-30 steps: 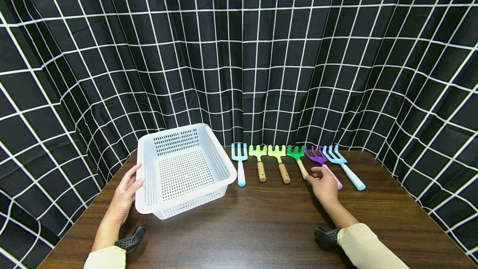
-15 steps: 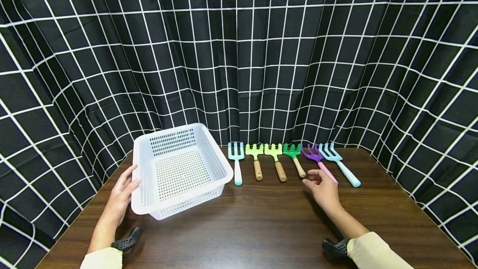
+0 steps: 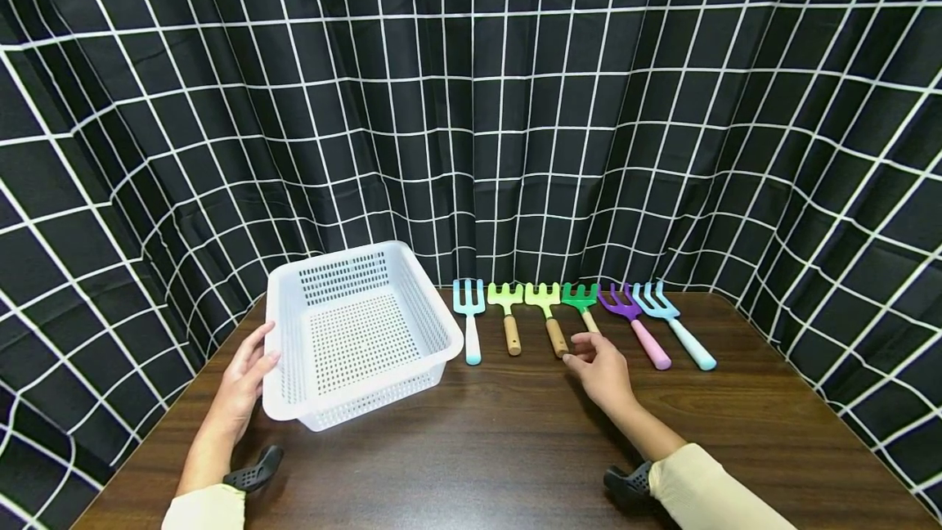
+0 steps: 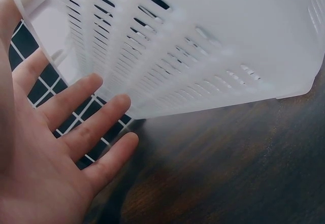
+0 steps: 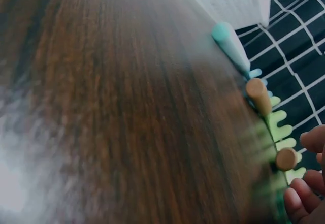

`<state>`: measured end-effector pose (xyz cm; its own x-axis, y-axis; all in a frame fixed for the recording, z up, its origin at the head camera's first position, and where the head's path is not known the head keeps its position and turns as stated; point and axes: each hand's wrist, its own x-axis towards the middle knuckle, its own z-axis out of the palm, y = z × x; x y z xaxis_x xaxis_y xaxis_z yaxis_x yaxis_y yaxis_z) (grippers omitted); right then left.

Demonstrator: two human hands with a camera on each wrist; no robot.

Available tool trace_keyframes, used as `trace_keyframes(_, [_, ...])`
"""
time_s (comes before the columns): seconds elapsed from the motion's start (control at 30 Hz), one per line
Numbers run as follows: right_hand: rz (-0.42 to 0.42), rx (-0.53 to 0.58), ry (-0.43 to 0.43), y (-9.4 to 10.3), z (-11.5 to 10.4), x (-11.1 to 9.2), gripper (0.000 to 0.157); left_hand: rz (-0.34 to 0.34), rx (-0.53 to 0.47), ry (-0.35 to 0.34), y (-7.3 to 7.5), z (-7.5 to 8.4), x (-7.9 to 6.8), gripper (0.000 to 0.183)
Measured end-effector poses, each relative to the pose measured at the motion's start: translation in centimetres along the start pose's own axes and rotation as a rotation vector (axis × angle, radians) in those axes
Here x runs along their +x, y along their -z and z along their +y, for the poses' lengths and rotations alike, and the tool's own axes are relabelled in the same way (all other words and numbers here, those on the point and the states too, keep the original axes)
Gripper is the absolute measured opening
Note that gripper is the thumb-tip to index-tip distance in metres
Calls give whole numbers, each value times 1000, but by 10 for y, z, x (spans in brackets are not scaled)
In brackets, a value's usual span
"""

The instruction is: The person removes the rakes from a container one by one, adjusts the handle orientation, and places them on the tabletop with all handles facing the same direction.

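My left hand (image 3: 241,383) rests at the left rim of a white perforated plastic basket (image 3: 449,339). In the left wrist view its fingers (image 4: 96,132) are straight and spread, some below the rim beside the slotted wall. My right hand (image 3: 605,370) is at the butt of a wooden-handled yellow-green hand rake (image 3: 556,338), thumb and fingers apart around the handle's end. Under the hand lies part of a dark green hand rake (image 3: 581,298), its lower handle hidden. In the right wrist view the brown handle end (image 5: 287,159) shows between thumb and fingertips.
Left of the right hand lie another yellow-green hand rake (image 3: 511,334) and a light-blue hand fork (image 3: 473,338). To its right are a purple fork with a pink handle (image 3: 649,343) and a blue fork (image 3: 690,342). A black grid curtain (image 3: 471,105) surrounds the brown table (image 3: 456,464).
My right hand has moved left, from the dark green rake and pink handle to the brown handle of the neighbouring yellow-green rake. My left hand stays at the basket's rim.
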<state>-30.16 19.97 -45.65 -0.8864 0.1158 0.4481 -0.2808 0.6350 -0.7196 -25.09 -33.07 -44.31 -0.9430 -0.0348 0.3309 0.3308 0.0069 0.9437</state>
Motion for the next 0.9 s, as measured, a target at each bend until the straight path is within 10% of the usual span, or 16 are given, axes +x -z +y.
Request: trace_keyframes(0.9, [-27,-30,-61,-15,-2,11,23,6,44,23,-1,3,0,52])
